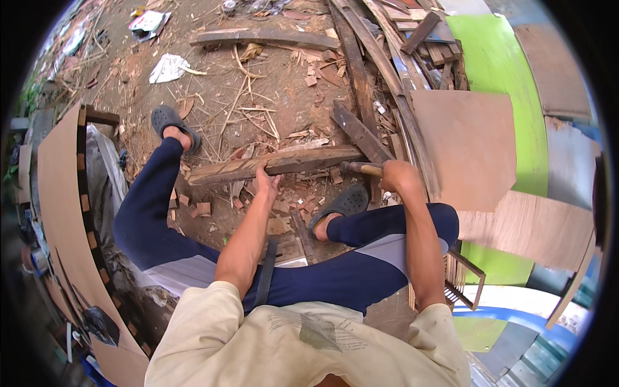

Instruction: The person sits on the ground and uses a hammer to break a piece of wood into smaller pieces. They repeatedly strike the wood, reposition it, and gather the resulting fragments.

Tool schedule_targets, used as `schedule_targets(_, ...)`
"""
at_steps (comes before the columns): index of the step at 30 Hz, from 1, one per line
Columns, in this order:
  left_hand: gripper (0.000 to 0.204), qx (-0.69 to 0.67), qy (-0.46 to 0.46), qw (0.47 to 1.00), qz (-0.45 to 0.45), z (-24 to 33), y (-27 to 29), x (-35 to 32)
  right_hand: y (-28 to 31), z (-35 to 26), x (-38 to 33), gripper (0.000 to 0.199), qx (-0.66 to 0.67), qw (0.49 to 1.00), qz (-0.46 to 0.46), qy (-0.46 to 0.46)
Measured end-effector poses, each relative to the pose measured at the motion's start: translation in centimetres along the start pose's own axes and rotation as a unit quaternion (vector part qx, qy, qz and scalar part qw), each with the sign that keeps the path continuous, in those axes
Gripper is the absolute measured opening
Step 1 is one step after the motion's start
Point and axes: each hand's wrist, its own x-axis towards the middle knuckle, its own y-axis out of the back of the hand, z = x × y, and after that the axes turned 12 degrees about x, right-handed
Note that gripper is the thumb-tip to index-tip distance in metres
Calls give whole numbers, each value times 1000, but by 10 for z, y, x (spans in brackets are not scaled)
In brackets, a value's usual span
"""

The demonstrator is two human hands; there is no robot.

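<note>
Hands at work on a rough wooden plank (274, 164), seen from above by a person seated low over bare, reddish dirt. The plank lies flat on the ground in front of the knees, running left to right and rising slightly toward the right. The left hand (266, 182) presses down on its near edge around the middle, fingers curled over the wood and closed on it. The right hand (398, 177) sits just beyond the plank's right end, clamped around a wooden handle (369, 169); the tool's dark head (346, 167) touches the plank's right end. What kind of tool it is cannot be told for sure.

Both legs are in dark blue trousers, spread wide, with grey clogs (169, 120) on the feet. Wood chips (204, 208) and splinters litter the dirt near the plank. Behind it, more dark planks (361, 132) lie in a loose pile. Brown plywood sheets (474, 145) rest to the right against a bright green panel (500, 61). Crumpled white paper (169, 68) lies farther back on the left.
</note>
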Motion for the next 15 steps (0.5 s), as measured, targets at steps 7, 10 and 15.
schedule_targets(7,62,59,-230,971,9,60,-44,-39,23,42,-8,35,96,989,78,-86)
schedule_targets(10,69,99,-377,920,38,112,-53,-61,28,54,-12,41,147,979,115,-84)
schedule_targets(15,68,52,-495,867,21,211,-55,-106,36,42,-20,33,172,974,141,-48)
